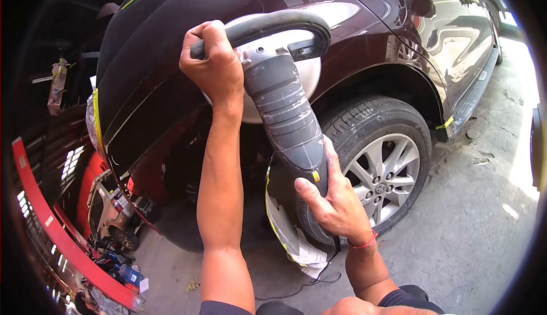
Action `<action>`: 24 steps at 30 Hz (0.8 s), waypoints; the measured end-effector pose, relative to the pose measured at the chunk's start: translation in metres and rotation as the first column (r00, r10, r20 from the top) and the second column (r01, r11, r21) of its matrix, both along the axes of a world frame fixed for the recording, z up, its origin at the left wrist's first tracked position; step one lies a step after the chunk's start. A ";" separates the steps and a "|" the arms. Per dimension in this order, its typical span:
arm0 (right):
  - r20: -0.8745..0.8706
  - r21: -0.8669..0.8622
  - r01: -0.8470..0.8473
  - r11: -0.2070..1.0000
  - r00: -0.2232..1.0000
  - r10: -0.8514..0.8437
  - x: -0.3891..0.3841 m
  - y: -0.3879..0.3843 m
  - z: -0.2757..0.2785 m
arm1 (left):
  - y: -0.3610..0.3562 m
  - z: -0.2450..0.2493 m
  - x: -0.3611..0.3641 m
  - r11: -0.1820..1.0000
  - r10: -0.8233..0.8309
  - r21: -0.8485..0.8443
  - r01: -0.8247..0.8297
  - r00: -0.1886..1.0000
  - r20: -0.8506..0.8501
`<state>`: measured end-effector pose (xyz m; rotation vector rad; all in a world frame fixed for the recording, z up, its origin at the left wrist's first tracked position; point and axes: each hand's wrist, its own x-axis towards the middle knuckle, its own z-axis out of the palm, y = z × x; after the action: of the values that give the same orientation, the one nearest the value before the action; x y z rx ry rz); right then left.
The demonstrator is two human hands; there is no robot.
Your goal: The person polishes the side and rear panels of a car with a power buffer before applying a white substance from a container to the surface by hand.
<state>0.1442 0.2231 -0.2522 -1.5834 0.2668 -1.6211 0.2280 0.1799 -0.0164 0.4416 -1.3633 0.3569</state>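
A grey and black car polisher (285, 104) is held up against the dark maroon car's side, above the rear wheel area. Its round white pad (309, 76) shows partly behind the tool's head, and the face toward the panel is hidden. My left hand (213, 58) is closed in a fist around the end of the curved black front handle (273, 23). Lower down, my right hand (336, 204) wraps round the rear end of the body, its thumb lying on top. A black cord (329, 264) trails from that end to the floor.
The maroon car (171, 41) fills the upper view, its wheel (380, 181) close behind my right hand. Masking paper with yellow tape (290, 235) hangs near the tyre. A red beam (68, 235) stands at left, with another vehicle (108, 212) beyond. Concrete floor (478, 201) lies right.
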 end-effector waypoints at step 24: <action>-0.417 -0.029 -0.468 0.883 0.809 0.414 0.188 0.099 -0.062 | 0.225 -0.114 0.251 0.814 0.351 -0.311 -0.490 0.843 -0.408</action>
<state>0.3324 0.3220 -0.3146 -1.9058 -0.0072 -0.9605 0.4792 0.4048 -0.1309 0.4346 -0.8128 0.8846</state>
